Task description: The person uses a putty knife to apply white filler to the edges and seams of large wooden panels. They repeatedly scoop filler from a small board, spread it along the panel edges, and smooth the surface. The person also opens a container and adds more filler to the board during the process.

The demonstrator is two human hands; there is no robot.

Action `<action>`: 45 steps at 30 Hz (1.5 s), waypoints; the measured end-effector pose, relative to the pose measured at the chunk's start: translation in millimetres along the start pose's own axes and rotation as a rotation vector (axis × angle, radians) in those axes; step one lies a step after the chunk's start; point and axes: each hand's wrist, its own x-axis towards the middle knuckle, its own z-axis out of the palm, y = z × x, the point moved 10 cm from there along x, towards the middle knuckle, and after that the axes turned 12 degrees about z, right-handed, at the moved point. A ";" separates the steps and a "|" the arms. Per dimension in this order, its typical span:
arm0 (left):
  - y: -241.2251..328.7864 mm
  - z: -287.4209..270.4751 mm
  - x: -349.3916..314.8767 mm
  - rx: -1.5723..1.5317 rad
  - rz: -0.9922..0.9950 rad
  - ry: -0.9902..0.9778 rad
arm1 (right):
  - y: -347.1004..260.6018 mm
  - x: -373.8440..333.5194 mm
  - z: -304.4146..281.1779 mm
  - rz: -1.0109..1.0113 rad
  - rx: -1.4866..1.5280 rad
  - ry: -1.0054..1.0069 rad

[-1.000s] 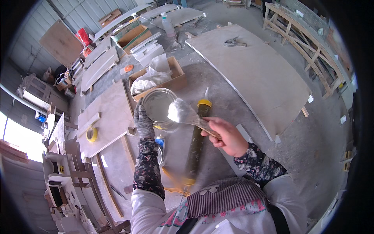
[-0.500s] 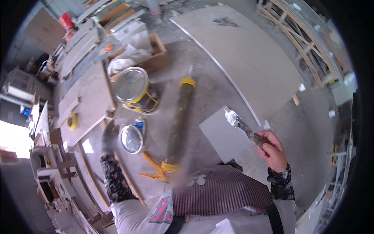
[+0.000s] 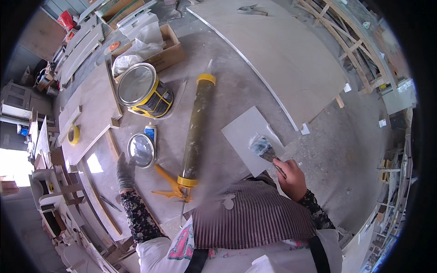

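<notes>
My bare right hand (image 3: 292,179) grips a putty knife (image 3: 266,152) by its dark handle. White and bluish paste coats the blade, which is over a square pale-grey board (image 3: 243,129). A smear of white paste shows near that board's right edge. At left, my gloved left hand (image 3: 125,174) has its fingers extended beside a round tin with a shiny top (image 3: 141,150); nothing shows in its grasp. Between my hands lies a long caulking gun (image 3: 196,123) with yellow ends and an orange handle. A small blue-and-white bottle (image 3: 150,131) stands behind the tin.
A large yellow-and-black can (image 3: 157,102) stands beyond the tin, before a cardboard box (image 3: 170,53) with plastic bags. A big grey panel (image 3: 282,59) spreads at far right, with wooden framing (image 3: 353,45) beyond. Yellow tape (image 3: 73,135) rests on a left panel.
The putty knife has come down and left over the square board, its blade now turned flatter. My left hand has shifted nearer to me along the tin's side. The view has tilted slightly.
</notes>
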 end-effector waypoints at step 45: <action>246.7 10.6 18.9 0.079 0.575 0.094 | 63.2 -4.4 5.7 0.322 0.443 0.045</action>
